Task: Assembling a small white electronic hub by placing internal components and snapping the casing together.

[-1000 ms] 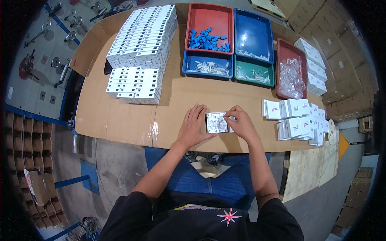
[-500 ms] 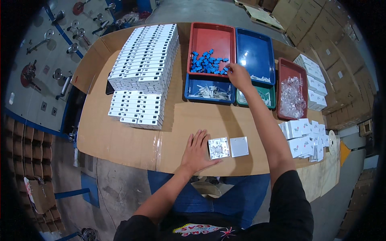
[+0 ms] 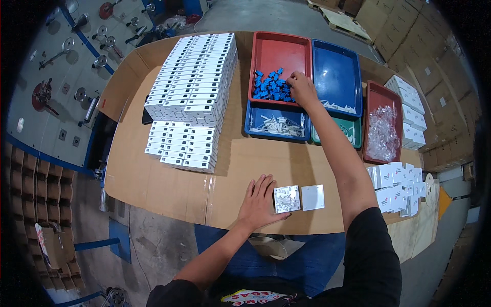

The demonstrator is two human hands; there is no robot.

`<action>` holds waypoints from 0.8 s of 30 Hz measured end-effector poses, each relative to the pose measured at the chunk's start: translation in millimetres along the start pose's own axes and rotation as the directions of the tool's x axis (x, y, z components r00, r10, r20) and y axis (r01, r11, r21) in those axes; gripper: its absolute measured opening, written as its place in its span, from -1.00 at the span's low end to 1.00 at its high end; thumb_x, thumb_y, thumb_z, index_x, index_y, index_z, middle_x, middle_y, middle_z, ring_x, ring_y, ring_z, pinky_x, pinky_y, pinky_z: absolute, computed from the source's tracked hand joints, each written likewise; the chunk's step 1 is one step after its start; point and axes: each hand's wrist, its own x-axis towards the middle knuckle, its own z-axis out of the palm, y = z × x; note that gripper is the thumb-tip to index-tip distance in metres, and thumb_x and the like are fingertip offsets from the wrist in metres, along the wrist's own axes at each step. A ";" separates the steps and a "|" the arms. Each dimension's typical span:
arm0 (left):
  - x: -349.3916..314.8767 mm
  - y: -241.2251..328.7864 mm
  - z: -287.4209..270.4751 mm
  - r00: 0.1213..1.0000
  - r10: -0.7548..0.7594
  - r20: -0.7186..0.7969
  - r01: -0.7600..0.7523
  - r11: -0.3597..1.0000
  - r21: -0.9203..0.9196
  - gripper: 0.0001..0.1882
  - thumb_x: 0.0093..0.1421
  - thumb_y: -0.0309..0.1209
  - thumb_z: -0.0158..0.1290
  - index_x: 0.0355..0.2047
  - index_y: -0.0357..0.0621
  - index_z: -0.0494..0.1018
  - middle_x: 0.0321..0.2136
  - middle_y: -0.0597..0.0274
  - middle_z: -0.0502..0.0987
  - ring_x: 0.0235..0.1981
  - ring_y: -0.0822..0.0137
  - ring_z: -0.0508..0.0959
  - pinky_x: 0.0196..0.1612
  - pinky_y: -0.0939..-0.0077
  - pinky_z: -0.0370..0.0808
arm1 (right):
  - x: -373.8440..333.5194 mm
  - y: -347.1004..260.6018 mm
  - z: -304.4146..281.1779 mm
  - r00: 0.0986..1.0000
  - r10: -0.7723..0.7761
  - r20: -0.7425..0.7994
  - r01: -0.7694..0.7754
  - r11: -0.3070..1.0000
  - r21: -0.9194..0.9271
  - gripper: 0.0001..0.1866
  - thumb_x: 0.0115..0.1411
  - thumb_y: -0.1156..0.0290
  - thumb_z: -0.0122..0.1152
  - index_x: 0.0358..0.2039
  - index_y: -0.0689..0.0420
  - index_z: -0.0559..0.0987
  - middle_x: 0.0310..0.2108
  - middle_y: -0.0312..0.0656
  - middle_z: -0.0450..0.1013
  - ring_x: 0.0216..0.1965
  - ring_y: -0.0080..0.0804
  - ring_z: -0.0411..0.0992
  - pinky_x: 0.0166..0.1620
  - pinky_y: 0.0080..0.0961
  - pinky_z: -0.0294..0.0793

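Note:
My left hand (image 3: 259,205) lies flat on the cardboard with its fingers spread, its thumb along the near side of an open square white box (image 3: 286,199). Small whitish parts fill that box. Just to its right is a flat white square lid (image 3: 313,197). My right hand (image 3: 303,88) is over the right side of a red tray (image 3: 282,48), beside a pile of small blue plastic parts (image 3: 272,87). Its fingers are curled together; whatever they may hold is hidden.
Tall rows of white boxes (image 3: 192,87) stand at left. Around the red tray are blue trays (image 3: 335,66), a green tray (image 3: 356,138) and a dark red tray of clear plastic pieces (image 3: 382,130). More white cartons (image 3: 396,187) sit at right. The cardboard's near edge borders my lap.
My right hand has moved farther into the red tray, with its fingers curled. My left hand stays by the open box. The whole view has shifted slightly.

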 end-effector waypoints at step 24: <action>-1.3 4.3 3.8 0.999 0.017 -0.036 -0.017 1.000 -0.002 0.11 0.02 0.36 0.21 0.34 -0.22 0.22 0.40 -0.02 0.16 0.49 0.03 0.04 0.51 -0.08 -0.11 | -31.3 -6.4 -21.8 0.905 0.425 0.034 -0.374 0.754 0.540 -0.82 0.19 0.39 0.38 -0.23 0.17 0.63 -0.40 -0.15 0.59 -0.43 -0.16 0.54 -0.29 -0.26 0.49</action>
